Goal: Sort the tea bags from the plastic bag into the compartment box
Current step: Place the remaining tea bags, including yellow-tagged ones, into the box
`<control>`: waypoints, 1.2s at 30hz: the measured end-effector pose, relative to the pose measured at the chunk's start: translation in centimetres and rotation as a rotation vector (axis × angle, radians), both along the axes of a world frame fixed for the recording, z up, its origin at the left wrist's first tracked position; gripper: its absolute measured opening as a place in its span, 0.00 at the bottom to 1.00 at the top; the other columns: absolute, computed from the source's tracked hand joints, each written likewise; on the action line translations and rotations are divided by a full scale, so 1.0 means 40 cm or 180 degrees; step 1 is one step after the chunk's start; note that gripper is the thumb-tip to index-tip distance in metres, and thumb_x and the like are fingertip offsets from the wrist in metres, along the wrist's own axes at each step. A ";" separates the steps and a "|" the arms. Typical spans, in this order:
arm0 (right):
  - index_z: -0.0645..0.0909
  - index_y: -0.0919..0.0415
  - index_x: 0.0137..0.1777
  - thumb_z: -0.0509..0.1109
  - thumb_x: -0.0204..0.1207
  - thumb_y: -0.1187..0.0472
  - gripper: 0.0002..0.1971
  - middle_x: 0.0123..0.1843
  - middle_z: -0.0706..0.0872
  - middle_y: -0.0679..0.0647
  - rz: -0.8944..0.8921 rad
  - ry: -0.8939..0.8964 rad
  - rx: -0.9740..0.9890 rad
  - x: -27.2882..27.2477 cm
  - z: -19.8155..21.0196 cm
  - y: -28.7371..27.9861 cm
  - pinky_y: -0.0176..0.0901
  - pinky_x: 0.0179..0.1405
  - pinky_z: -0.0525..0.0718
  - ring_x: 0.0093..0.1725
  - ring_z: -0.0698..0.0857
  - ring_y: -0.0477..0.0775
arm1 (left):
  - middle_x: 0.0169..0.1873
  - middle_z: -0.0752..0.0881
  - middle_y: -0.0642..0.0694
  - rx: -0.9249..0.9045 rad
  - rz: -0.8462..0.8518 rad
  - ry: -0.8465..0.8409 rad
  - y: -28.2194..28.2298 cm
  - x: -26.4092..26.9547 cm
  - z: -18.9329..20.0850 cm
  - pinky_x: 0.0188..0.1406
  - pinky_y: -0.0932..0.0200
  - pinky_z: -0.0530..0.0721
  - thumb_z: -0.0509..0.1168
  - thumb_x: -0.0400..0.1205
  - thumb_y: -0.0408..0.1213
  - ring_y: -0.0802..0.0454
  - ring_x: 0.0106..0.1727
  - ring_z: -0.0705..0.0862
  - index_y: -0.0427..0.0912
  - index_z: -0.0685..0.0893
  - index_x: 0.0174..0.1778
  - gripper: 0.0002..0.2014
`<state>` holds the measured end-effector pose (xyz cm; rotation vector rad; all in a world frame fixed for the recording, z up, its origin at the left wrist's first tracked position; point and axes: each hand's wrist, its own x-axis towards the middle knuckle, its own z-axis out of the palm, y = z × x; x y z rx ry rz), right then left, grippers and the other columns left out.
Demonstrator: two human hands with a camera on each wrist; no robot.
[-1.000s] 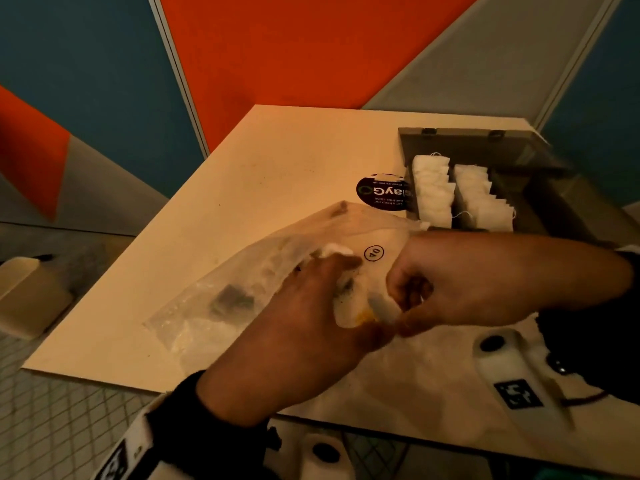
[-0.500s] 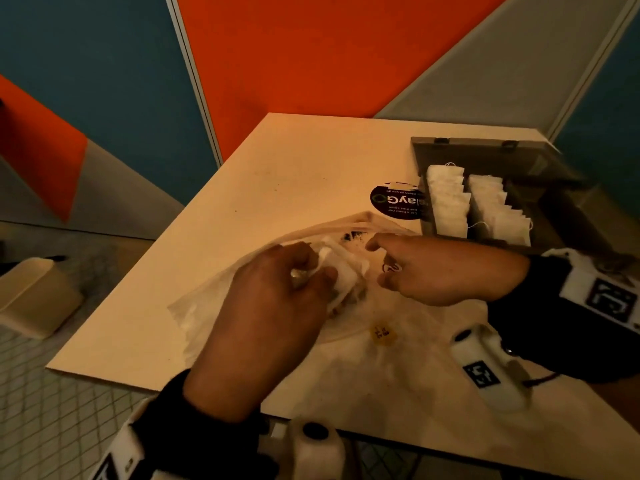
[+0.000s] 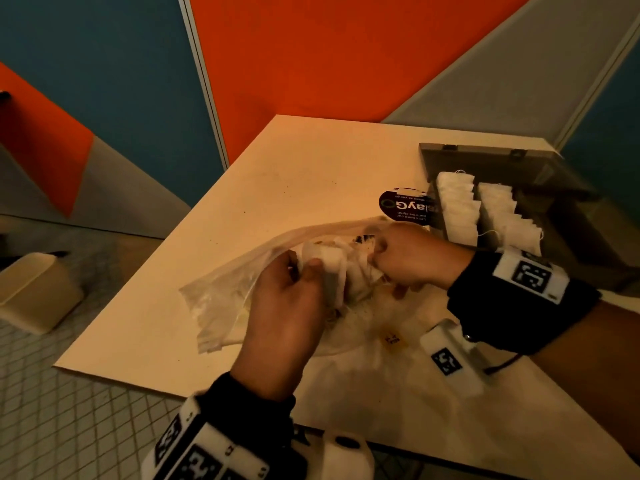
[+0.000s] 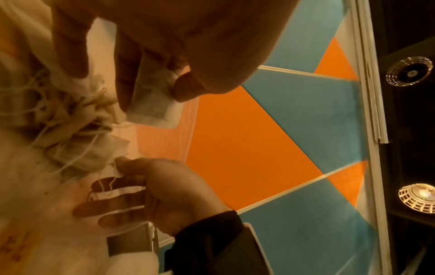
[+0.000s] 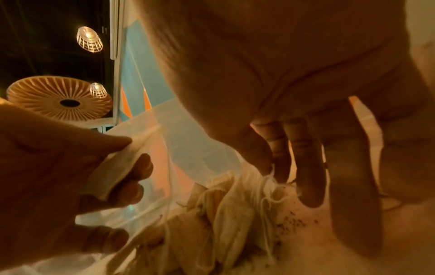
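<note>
Pinching tea bags, both hands

On the pale table a clear plastic bag lies crumpled, both hands at its mouth — the left hand pinches a white tea bag, the right hand curls into the tangled tea bags. Behind, an open compartment box holds two filled rows — beside a dark round sticker.

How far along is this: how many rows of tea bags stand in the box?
2. One row at the box's left end, the second just right of it. Darker compartments further right may hide more.
</note>
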<state>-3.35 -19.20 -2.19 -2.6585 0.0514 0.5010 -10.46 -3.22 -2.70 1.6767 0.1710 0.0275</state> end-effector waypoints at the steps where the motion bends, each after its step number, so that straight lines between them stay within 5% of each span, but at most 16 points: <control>1: 0.81 0.67 0.40 0.60 0.83 0.61 0.13 0.42 0.89 0.70 -0.0107 -0.0060 0.0191 -0.008 0.004 -0.005 0.52 0.30 0.87 0.31 0.91 0.64 | 0.37 0.88 0.52 -0.0083 -0.0013 0.0074 0.001 -0.003 -0.001 0.44 0.49 0.88 0.60 0.86 0.37 0.56 0.38 0.88 0.49 0.84 0.43 0.09; 5: 0.80 0.65 0.48 0.62 0.85 0.58 0.11 0.44 0.87 0.62 -0.0479 -0.0163 0.0830 -0.068 0.028 -0.027 0.58 0.39 0.89 0.32 0.92 0.62 | 0.43 0.89 0.44 -0.0025 -0.0188 0.0048 0.011 -0.009 -0.012 0.51 0.38 0.88 0.62 0.85 0.38 0.44 0.47 0.88 0.46 0.85 0.42 0.09; 9: 0.81 0.64 0.46 0.64 0.84 0.58 0.10 0.42 0.85 0.58 -0.0608 -0.0110 0.1605 -0.111 0.062 -0.040 0.56 0.43 0.87 0.37 0.92 0.60 | 0.36 0.87 0.45 -0.0041 -0.0274 0.0050 0.008 0.000 -0.014 0.38 0.53 0.83 0.65 0.83 0.37 0.50 0.38 0.84 0.41 0.84 0.37 0.09; 14: 0.84 0.67 0.51 0.66 0.82 0.60 0.11 0.44 0.84 0.58 -0.0584 0.0063 0.2157 -0.126 0.064 -0.057 0.53 0.46 0.89 0.34 0.89 0.45 | 0.29 0.83 0.45 -0.0316 -0.0434 0.0103 -0.002 0.003 -0.004 0.26 0.68 0.78 0.65 0.81 0.32 0.57 0.30 0.82 0.39 0.83 0.31 0.11; 17: 0.84 0.66 0.53 0.65 0.82 0.60 0.10 0.50 0.88 0.62 -0.0515 0.0323 0.2599 -0.126 0.054 -0.065 0.53 0.49 0.87 0.42 0.90 0.53 | 0.42 0.86 0.31 -0.0541 -0.0576 0.0131 -0.008 0.004 0.001 0.41 0.54 0.84 0.66 0.78 0.30 0.34 0.48 0.86 0.27 0.85 0.42 0.08; 20: 0.83 0.63 0.50 0.64 0.82 0.60 0.08 0.50 0.88 0.60 -0.0413 0.0507 0.2975 -0.125 0.047 -0.064 0.54 0.49 0.82 0.47 0.86 0.57 | 0.50 0.85 0.25 -0.0722 -0.0810 0.0244 -0.011 0.005 0.000 0.50 0.34 0.85 0.68 0.74 0.32 0.26 0.53 0.84 0.23 0.84 0.50 0.15; 22: 0.84 0.61 0.49 0.64 0.82 0.60 0.08 0.48 0.88 0.59 -0.0376 0.0659 0.3102 -0.123 0.046 -0.063 0.52 0.46 0.80 0.46 0.84 0.58 | 0.51 0.84 0.22 -0.0744 -0.0932 0.0322 -0.011 0.004 -0.001 0.48 0.39 0.83 0.68 0.73 0.31 0.24 0.54 0.83 0.21 0.83 0.51 0.16; 24: 0.85 0.62 0.53 0.64 0.82 0.59 0.10 0.49 0.88 0.60 -0.0374 0.0787 0.3041 -0.120 0.047 -0.063 0.51 0.44 0.80 0.46 0.85 0.58 | 0.52 0.85 0.23 -0.0742 -0.0962 0.0364 -0.008 0.006 -0.007 0.47 0.45 0.81 0.66 0.76 0.29 0.25 0.53 0.84 0.20 0.83 0.51 0.14; 27: 0.85 0.64 0.54 0.64 0.83 0.58 0.11 0.48 0.91 0.59 -0.0363 0.0717 0.2369 -0.117 0.048 -0.064 0.52 0.44 0.79 0.43 0.88 0.56 | 0.48 0.88 0.27 -0.0583 -0.0881 0.0329 0.000 0.014 -0.016 0.48 0.40 0.85 0.67 0.78 0.31 0.28 0.50 0.86 0.23 0.85 0.48 0.11; 31: 0.84 0.63 0.49 0.64 0.84 0.57 0.11 0.44 0.93 0.56 -0.0504 0.0455 0.1559 -0.120 0.034 -0.054 0.50 0.42 0.78 0.42 0.87 0.55 | 0.31 0.82 0.34 -0.0359 -0.0832 0.0187 0.011 0.017 -0.028 0.39 0.49 0.79 0.70 0.76 0.32 0.42 0.37 0.81 0.31 0.84 0.32 0.09; 36: 0.86 0.60 0.52 0.62 0.84 0.49 0.16 0.48 0.90 0.61 -0.0831 0.0332 0.1780 -0.124 0.040 -0.035 0.51 0.42 0.82 0.43 0.87 0.58 | 0.26 0.77 0.44 -0.0366 -0.0743 0.0154 0.019 0.012 -0.030 0.36 0.51 0.74 0.69 0.77 0.30 0.47 0.34 0.76 0.39 0.80 0.23 0.14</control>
